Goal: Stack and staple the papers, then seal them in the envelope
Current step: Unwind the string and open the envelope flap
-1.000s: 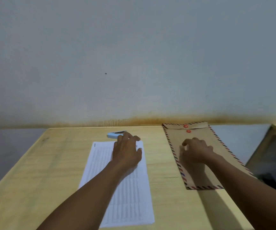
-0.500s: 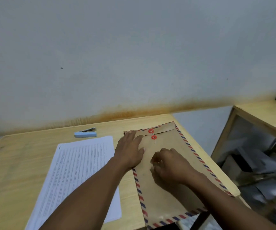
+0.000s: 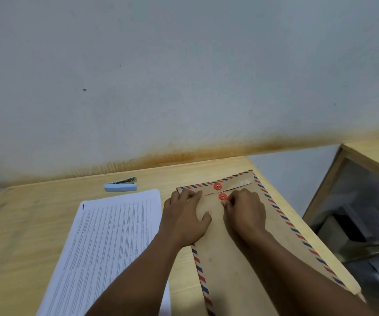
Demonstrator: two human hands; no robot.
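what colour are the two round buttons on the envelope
Both buttons are red, clearest in the head view, on the brown envelope.

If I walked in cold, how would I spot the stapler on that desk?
Find the wooden table against the rust-stained wall. Near its far edge, just beyond the top of the printed papers and left of the brown envelope, lies the stapler. It is the only small pale-blue thing there, with a metal top.

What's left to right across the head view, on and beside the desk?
papers → left hand → right hand → side table. Left out: stapler, which is within the papers' span, and envelope, which lies under both hands.
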